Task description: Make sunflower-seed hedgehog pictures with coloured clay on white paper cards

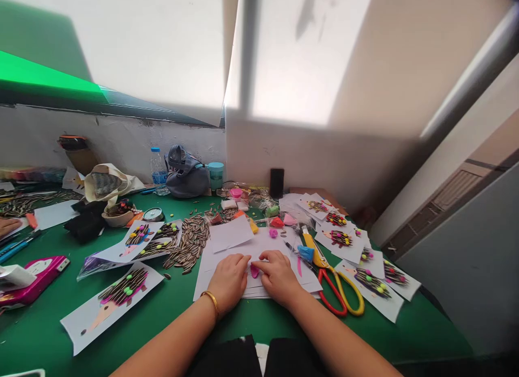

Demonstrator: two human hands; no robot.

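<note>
My left hand (230, 281), with a gold bangle at the wrist, rests on white paper sheets (205, 274) at the middle of the green table. My right hand (277, 275) lies on the same sheets, its index finger stretched toward the left fingertips. Between the hands is a small pink clay piece (254, 271), touched by the right fingers. My left fingers are pressed together at its left side; what they hold, if anything, is hidden. A pink strip (299, 266) and a pink lump (273, 233) lie on the paper.
Scissors (338, 282) lie right of the papers. Sunflower seeds (190, 239) are piled to the left. Hedgehog cards (117, 301) lie on both sides. A phone (277, 183), bottle (158, 171), cup (216, 174) and bag (184, 174) stand behind. Another person's hand (8, 226) shows at far left.
</note>
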